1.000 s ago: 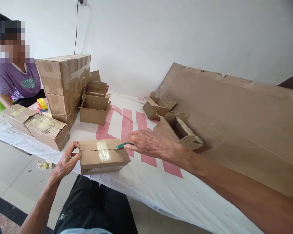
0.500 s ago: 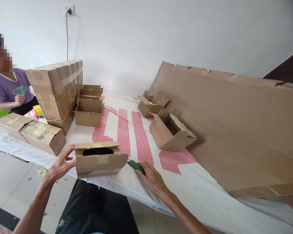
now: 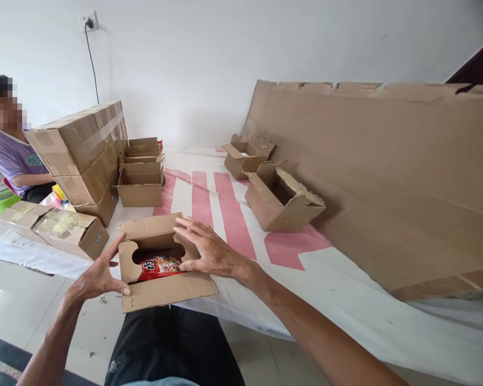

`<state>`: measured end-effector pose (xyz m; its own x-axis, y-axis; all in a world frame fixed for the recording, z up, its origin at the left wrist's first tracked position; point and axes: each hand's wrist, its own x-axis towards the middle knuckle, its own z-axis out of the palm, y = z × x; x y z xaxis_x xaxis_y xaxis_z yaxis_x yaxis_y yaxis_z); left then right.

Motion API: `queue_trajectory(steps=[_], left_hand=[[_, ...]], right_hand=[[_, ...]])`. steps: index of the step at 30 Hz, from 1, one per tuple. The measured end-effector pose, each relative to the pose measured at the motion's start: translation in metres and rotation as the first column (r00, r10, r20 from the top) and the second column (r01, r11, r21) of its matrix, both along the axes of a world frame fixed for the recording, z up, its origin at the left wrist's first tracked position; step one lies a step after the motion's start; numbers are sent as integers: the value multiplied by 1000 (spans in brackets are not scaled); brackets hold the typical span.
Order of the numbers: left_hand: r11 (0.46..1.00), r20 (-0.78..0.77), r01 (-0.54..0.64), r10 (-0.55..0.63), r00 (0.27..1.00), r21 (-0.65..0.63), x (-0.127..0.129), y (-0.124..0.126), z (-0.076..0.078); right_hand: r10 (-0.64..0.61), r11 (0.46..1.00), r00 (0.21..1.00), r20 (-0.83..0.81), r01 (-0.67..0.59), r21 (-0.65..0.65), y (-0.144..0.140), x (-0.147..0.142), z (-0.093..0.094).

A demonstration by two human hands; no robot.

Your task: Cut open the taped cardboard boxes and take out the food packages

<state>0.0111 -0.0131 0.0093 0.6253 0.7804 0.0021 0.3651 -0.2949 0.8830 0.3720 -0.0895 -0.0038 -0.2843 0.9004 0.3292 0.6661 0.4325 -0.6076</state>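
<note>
A small cardboard box point(image 3: 169, 285) sits at the table's near edge with its long flaps folded outward. Through the gap between its end flaps a red printed packet point(image 3: 160, 266) shows inside. My left hand point(image 3: 94, 276) grips the box's left end, thumb on the near flap and fingers at the far corner. Over the right end flap lies my right hand point(image 3: 209, 249), its fingers stretched out and apart, the thumb at the opening beside the packet. The green-handled tool seen earlier does not show now.
Two open boxes point(image 3: 279, 206) stand right of centre, before a large leaning cardboard sheet point(image 3: 370, 182). Further left are more open boxes point(image 3: 140, 194), a stack of taped cartons point(image 3: 80, 150) and closed boxes point(image 3: 66, 228). A person in purple point(image 3: 14, 155) sits at the far left.
The box's long flaps have been opened outward, exposing the red packet. My right hand has moved left from the table onto the box; the green-handled tool is out of sight.
</note>
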Motion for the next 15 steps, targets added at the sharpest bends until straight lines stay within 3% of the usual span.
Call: queue_trajectory(steps=[4, 7, 12, 15], left_hand=[[999, -139, 50, -47, 989, 19, 4, 3, 7], [994, -249, 88, -69, 966, 65, 6, 8, 10], [966, -380, 144, -54, 923, 214, 4, 12, 13], [939, -392, 154, -22, 920, 308, 2, 8, 13]], right_hand=[[44, 990, 991, 125, -26, -141, 16, 3, -7], [50, 985, 979, 200, -16, -170, 19, 3, -4], [83, 996, 943, 324, -92, 13, 12, -19, 24], [180, 982, 894, 411, -186, -27, 9, -36, 45]])
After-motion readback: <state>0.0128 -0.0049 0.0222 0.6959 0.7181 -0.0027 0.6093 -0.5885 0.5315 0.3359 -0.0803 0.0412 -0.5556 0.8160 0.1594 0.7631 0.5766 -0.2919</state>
